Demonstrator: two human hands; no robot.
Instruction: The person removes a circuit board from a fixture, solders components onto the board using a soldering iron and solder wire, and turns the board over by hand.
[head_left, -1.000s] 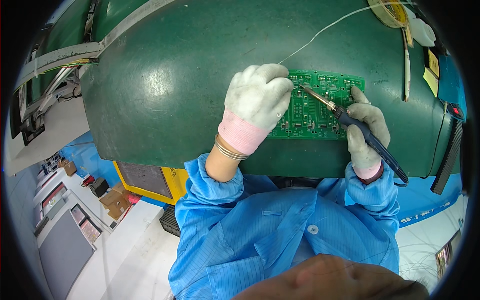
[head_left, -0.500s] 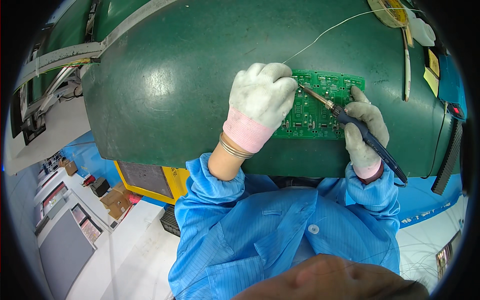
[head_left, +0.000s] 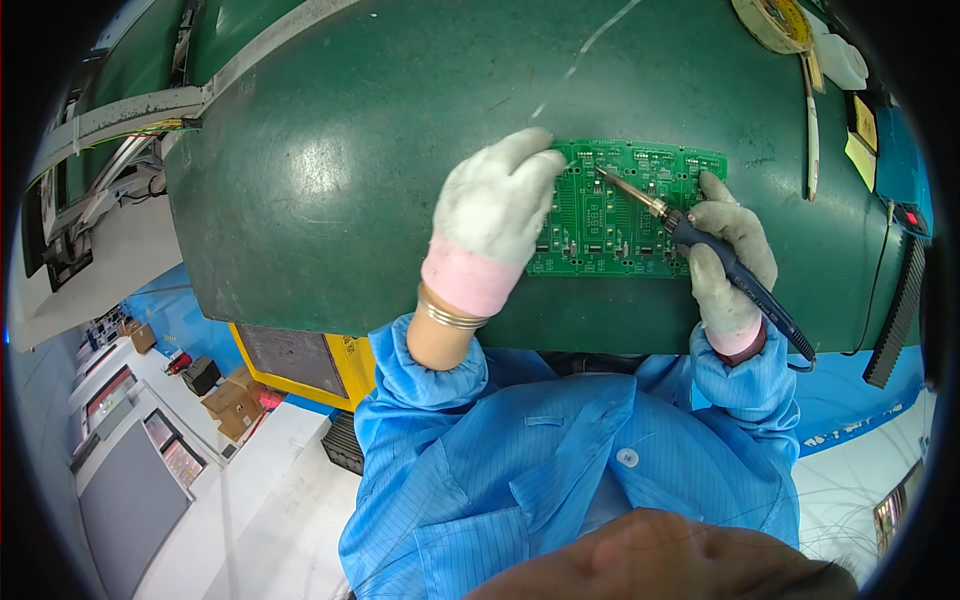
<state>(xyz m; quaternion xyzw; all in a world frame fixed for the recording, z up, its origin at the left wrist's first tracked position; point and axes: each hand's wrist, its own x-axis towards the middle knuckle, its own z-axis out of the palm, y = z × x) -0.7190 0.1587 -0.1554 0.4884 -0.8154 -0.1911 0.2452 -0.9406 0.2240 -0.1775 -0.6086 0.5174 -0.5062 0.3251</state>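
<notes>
A green circuit board [head_left: 622, 235] with small parts lies flat on the green bench mat. My left hand [head_left: 497, 195], in a whitish glove with a pink cuff, covers the board's left end. Its fingers are drawn together on a thin solder wire [head_left: 575, 66], which runs up from them, blurred; the pinch itself is hidden. In my gloved right hand [head_left: 738, 240] is a soldering iron [head_left: 750, 285] with a dark blue handle. The iron's tip points at the upper middle of the board, and one right finger rests by the board's right edge.
At the upper right are a yellow tape roll [head_left: 775, 22], a white bottle [head_left: 843, 62] and a thin white stick-like tool [head_left: 812, 150]. A blue box [head_left: 902, 165] stands at the right edge, near a black ridged strip [head_left: 895, 315]. A metal rail [head_left: 150, 105] crosses the upper left.
My left hand has moved left, away from the iron's tip, uncovering more of the board. The solder wire has swung left with it. My right hand and the iron have hardly moved.
</notes>
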